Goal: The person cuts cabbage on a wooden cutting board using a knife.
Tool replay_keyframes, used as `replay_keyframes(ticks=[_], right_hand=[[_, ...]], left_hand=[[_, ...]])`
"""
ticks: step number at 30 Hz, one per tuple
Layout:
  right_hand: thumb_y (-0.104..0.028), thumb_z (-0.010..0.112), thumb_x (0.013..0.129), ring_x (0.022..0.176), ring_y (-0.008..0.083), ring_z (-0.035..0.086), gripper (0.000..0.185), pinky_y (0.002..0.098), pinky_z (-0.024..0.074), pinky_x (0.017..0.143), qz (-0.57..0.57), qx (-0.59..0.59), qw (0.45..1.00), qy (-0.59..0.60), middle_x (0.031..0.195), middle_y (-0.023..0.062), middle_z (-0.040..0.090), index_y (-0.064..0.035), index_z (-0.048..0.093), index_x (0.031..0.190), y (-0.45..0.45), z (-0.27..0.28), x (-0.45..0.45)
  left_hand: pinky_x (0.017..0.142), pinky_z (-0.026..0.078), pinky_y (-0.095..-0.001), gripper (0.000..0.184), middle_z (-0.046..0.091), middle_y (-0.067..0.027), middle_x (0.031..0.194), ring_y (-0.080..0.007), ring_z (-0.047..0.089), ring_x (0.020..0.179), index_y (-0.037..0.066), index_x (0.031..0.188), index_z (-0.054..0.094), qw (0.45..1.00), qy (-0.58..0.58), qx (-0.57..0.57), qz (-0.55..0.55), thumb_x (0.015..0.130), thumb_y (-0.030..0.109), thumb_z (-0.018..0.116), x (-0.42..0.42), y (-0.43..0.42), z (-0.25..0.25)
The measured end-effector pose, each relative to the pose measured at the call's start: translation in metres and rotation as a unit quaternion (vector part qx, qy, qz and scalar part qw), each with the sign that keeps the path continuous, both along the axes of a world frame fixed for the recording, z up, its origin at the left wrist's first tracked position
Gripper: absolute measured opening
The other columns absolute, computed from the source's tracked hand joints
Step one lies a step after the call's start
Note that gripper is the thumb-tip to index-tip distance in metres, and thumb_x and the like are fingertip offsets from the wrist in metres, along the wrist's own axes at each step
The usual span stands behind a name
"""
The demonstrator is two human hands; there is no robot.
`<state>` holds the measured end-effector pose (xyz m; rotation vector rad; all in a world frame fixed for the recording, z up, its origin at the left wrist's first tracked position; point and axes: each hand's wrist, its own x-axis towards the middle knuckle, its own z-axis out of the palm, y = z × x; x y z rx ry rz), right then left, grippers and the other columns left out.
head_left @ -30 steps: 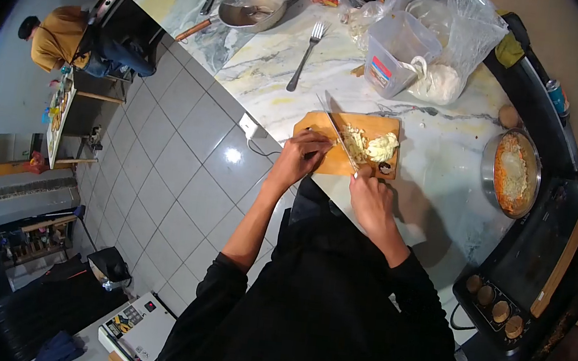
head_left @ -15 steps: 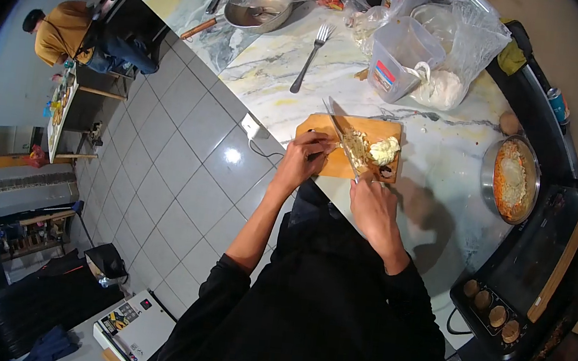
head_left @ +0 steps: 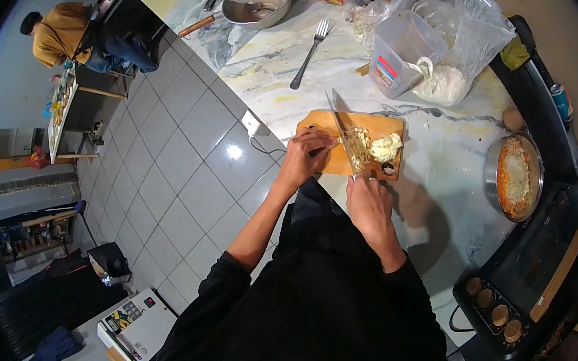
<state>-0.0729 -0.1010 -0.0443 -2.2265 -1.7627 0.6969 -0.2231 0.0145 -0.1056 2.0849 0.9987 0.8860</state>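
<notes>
Right grip [head_left: 372, 206] on knife [head_left: 341, 134] (long-bladed)

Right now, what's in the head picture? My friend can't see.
The right hand holds a knife by chopped food on a board; the left hand is beside the knife. A fork lies beyond, a bowl at right.

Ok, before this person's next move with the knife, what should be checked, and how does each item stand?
1. Right hand gripping the knife: ok.
2. Left hand safely off the blade: cannot tell; the fingertips are close, any contact unclear.
3. Cutting board wholly on the marble-patterned countertop: cannot tell; one corner is near the edge.
4. Chopped pale food on the board: ok.
5. Fork off the board: ok.
</notes>
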Motion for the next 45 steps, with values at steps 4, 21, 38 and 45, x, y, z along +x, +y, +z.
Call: replay_keyframes(ticks=[4, 21, 38, 45], right_hand=[[-0.024, 0.055, 0.097, 0.072, 0.0399, 0.068, 0.027, 0.048, 0.0545, 0.064, 0.012, 0.0, 1.0, -0.006, 0.074, 0.0223, 0.066, 0.0025, 0.057, 0.091, 0.001, -0.002, -0.007], [-0.023, 0.053, 0.098, 0.071, 0.0388, 0.069, 0.028, 0.0467, 0.0558, 0.063, 0.011, 0.01, 1.0, -0.023, 0.074, 0.0223, 0.067, 0.0024, 0.059, 0.088, -0.009, -0.005, 0.004], [-0.027, 0.054, 0.098, 0.073, 0.0388, 0.069, 0.031, 0.0474, 0.0562, 0.065, -0.001, 0.026, 0.999, -0.041, 0.076, 0.0224, 0.068, 0.0033, 0.054, 0.098, -0.007, -0.028, -0.003], [-0.017, 0.054, 0.095, 0.075, 0.0393, 0.069, 0.022, 0.0469, 0.056, 0.065, -0.007, -0.005, 1.0, 0.027, 0.079, 0.0204, 0.068, -0.002, 0.066, 0.084, 0.003, 0.009, 0.0]], left_hand=[[0.086, 0.051, -0.0369, 0.023, 0.073, -0.0123, 0.094, -0.0295, 0.068, 0.091, 0.003, 0.096, 0.076, 1.0, -0.001, -0.006, -0.009, 0.074, -0.002, 0.072, 0.002, 0.001, 0.003], [0.083, 0.054, -0.0372, 0.03, 0.071, -0.0105, 0.103, -0.0286, 0.068, 0.089, 0.006, 0.1, 0.075, 0.999, 0.018, -0.006, -0.043, 0.074, -0.007, 0.069, -0.003, 0.004, 0.007], [0.089, 0.051, -0.0377, 0.023, 0.072, -0.0119, 0.099, -0.0308, 0.067, 0.094, 0.002, 0.094, 0.075, 0.998, 0.038, 0.016, -0.041, 0.072, -0.005, 0.071, -0.006, 0.009, 0.011], [0.086, 0.051, -0.0395, 0.025, 0.072, -0.0143, 0.096, -0.0331, 0.066, 0.092, -0.001, 0.094, 0.073, 0.998, 0.005, -0.02, -0.051, 0.071, -0.009, 0.066, -0.005, 0.01, 0.008]])
